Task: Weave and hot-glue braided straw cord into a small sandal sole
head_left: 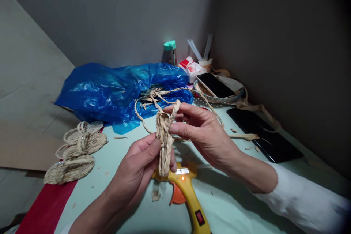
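Between my hands is a coiled piece of braided straw [164, 153], held upright on its edge above the table. My left hand [145, 164] grips its lower left side, thumb in front and fingers behind. With thumb and index finger, my right hand [197, 126] pinches the loose braid end at the top of the coil. A long straw braid [138, 117] trails from the piece toward the blue bag. Just below the coil lies a yellow glue gun [189, 186] with an orange trigger and a lit orange light.
Several finished-looking braided straw slippers [70, 168] sit at left. Behind is a blue plastic bag [109, 91] with straw inside. At right are a dark tablet-like slab [263, 135], a phone [215, 85] on a round basket [238, 97], a cup [205, 65] of glue sticks and a teal-lidded bottle [170, 49].
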A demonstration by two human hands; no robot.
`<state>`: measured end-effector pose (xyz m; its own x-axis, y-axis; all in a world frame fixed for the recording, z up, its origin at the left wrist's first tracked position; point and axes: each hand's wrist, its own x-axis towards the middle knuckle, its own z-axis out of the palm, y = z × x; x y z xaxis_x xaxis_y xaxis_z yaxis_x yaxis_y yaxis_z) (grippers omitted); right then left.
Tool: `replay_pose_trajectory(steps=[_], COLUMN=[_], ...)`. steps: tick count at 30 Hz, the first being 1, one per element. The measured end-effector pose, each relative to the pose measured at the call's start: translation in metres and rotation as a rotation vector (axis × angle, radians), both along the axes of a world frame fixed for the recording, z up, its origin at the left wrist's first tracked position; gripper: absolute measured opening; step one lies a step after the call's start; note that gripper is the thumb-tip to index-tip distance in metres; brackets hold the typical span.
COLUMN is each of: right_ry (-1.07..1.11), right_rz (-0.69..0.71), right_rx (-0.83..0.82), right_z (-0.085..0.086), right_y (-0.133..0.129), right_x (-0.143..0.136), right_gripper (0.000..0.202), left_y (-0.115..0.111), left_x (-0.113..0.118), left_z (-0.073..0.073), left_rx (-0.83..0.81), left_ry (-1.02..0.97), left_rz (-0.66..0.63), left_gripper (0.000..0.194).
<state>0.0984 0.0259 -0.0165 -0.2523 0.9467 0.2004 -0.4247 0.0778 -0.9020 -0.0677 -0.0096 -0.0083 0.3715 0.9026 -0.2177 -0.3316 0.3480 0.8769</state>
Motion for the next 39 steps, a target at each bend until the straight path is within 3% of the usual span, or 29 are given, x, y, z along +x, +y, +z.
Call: replay_pose_trajectory(steps=[11,15,21,26,30,33,39], right_ry=[-0.159,-0.143,-0.17,-0.253,-0.303,-0.291,-0.227], right_rz=[0.204,0.249,0.166,0.003,-0.005,0.054,0.156], right_rx=[-0.019,-0.019,-0.052,-0.007,-0.012,0.026,0.007], right_z=[0.008,0.008,0.006,0.006,0.008,0.007,0.0], right_y=[0.01,0.011,0.011,0.013,0.009,0.009,0.016], right_x=[0.016,0.018,0.016,0.014,0.012,0.013,0.016], right_gripper=[0.026,0.021,0.022,0.021,0.022,0.017,0.017], left_y=[0.001,0.001,0.002,0.001,0.0,0.001,0.001], left_x=[-0.006,-0.006,-0.002,-0.003,-0.001,0.0,-0.003], left_z=[-0.005,-0.003,0.0,0.002,0.005,0.007,0.005], left_rx=[0.012,-0.06,-0.053,0.18,0.324,0.313,0.207], left_ry=[0.039,-0.02,0.146,0.416,0.619,0.606,0.499], left_rz=[-0.124,-0.145,-0.102,0.148,0.211,0.205,0.12], left_gripper=[0.031,0.031,0.033,0.032,0.024,0.016,0.022])
